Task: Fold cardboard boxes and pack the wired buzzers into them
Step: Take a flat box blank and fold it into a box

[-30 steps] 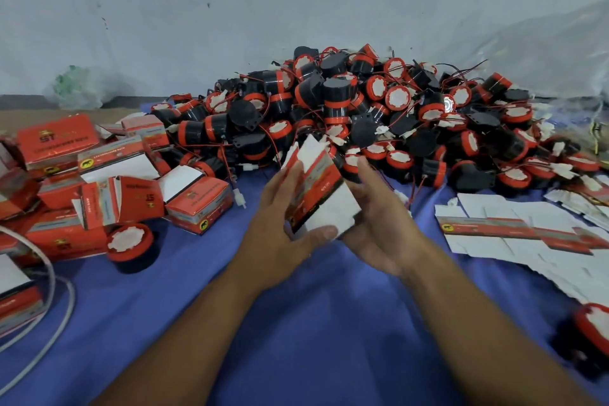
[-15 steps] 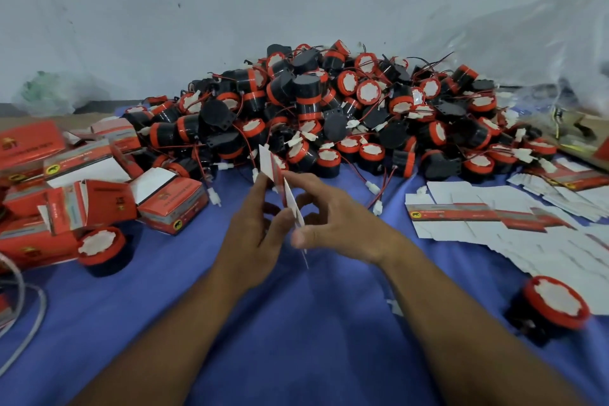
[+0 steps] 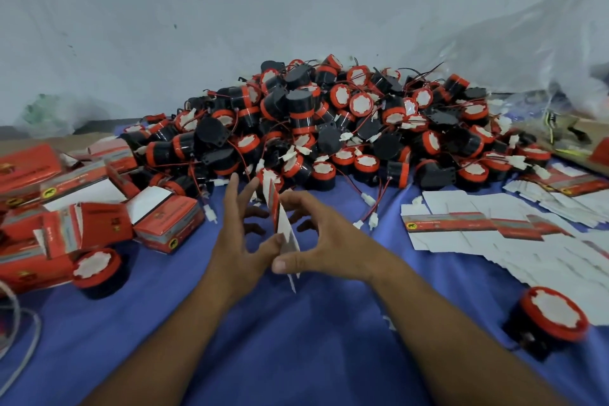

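While the heap of buzzers (image 3: 329,128) is sitting at the back of the counter (image 3: 296,349), the person is holding one flattened carton (image 3: 284,232) edge-on in the air between both hands, just in front of the heap. The right hand (image 3: 326,241) is pinching it, thumb at the near end and curled fingers reaching over to the far end. The left hand (image 3: 239,241) is splaying its fingers wide, with only the thumb pressing against the card. The carton is standing on its thin edge, its long axis running away from the person and tilting up toward the heap, red print showing at the far end and white at the near end. It is looking like thin, light card, stiff across the panels, springy at the creases and easily dented or torn at the flaps. Squeezing gently on opposite creased edges is probably the way to pop it open. Flat blanks (image 3: 478,234) are lying to the right, folded boxes (image 3: 168,224) to the left.
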